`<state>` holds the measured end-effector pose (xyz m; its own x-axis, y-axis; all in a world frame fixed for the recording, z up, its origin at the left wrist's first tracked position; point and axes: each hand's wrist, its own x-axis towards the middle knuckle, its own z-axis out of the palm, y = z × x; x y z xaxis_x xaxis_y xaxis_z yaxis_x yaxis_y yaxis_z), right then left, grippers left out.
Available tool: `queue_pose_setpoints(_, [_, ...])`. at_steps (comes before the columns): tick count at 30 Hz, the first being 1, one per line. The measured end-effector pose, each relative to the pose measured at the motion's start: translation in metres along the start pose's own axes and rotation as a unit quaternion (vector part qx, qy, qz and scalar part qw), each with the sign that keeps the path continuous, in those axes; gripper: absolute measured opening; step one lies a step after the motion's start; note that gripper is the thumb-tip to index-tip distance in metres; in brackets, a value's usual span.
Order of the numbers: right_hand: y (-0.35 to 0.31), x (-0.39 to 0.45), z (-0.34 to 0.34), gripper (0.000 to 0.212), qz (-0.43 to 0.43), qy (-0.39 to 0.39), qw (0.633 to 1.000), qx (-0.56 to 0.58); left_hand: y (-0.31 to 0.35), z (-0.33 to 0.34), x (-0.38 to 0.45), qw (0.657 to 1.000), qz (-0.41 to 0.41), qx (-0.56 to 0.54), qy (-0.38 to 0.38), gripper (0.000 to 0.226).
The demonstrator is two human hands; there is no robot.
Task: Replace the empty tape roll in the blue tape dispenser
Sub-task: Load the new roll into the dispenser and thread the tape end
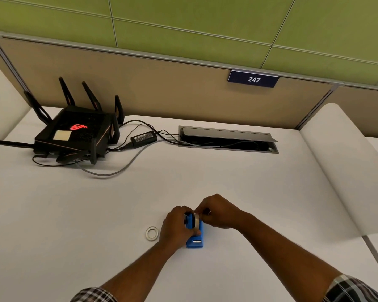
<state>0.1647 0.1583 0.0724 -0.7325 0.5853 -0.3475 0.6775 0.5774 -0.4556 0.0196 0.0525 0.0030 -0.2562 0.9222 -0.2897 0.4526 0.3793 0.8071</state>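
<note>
On the white tabletop (227,192) the left hand (176,226) clasps the blue plastic tape dispenser (194,236) while the right hand (218,211) pinches the clear tape roll (197,220) seated in it, bare white core ring (152,233) beside; next, probably, threading tape to the cutter.

Single head-worn wide-angle view, looking forward and steeply down across a white desk (249,182) toward a tan partition (183,88) and green wall (183,22) at the far end. Forearms entering from the bottom edge, both hands close below the lens, low in frame. Straight edges bowed near the borders.
</note>
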Motion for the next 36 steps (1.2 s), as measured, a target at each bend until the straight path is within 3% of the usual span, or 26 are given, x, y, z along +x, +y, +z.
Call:
queue_pose_setpoints(10, [-0.005,0.007,0.002,0.018,0.017,0.023,1.0,-0.008,0.002,0.001,-0.001,0.999,0.01,0.036,-0.012,0.061])
queue_pose_setpoints(21, [-0.01,0.016,0.007,0.018,0.044,0.017,0.997,-0.06,-0.003,0.003,0.0,0.999,0.0,0.034,-0.02,0.069])
queue_pose_setpoints(36, [-0.02,-0.028,0.047,0.02,0.092,0.179,0.979,-0.027,-0.006,0.004,0.002,1.0,0.014,0.021,-0.015,0.064])
